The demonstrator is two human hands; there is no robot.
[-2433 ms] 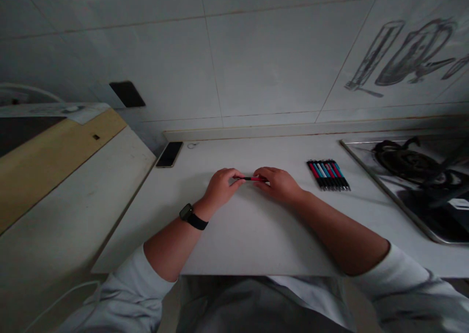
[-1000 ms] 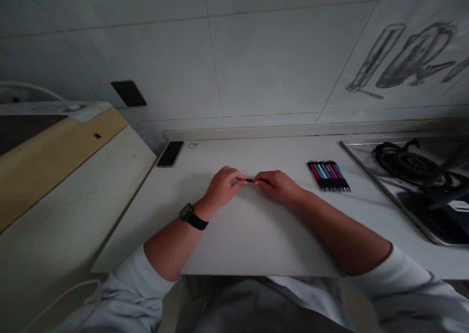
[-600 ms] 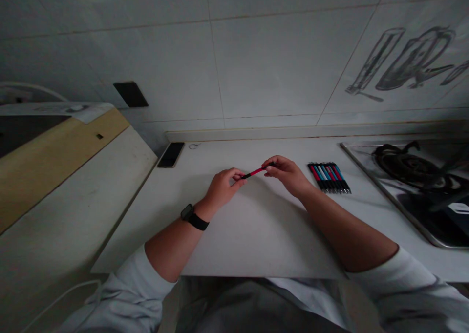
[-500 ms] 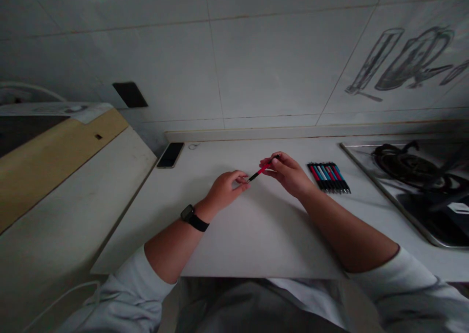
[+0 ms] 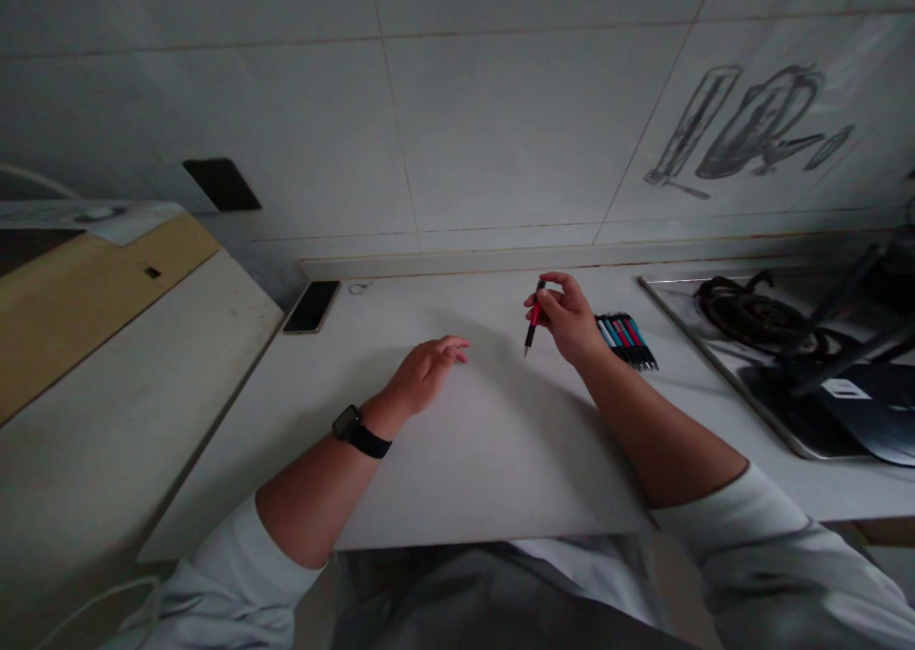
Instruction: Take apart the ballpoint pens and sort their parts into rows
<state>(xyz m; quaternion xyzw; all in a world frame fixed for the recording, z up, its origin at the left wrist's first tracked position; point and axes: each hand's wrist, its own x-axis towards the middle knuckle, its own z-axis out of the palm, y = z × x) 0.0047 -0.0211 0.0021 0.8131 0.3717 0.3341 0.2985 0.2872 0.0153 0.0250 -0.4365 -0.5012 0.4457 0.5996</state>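
Head view: a red and black pen point(image 5: 534, 319), point downward, is pinched between the thumb and fingers of the right hand point(image 5: 566, 322), though whether its tip touches the white counter point(image 5: 486, 469) is hard to tell. Just beyond that hand, partly hidden by it, lies 1 row of pens point(image 5: 630, 342). The left hand point(image 5: 423, 374) is open, fingers loosely extended, apart from the pen, with a black watch point(image 5: 361, 432) on its wrist, while a phone point(image 5: 313, 307) lies near the counter's back left corner.
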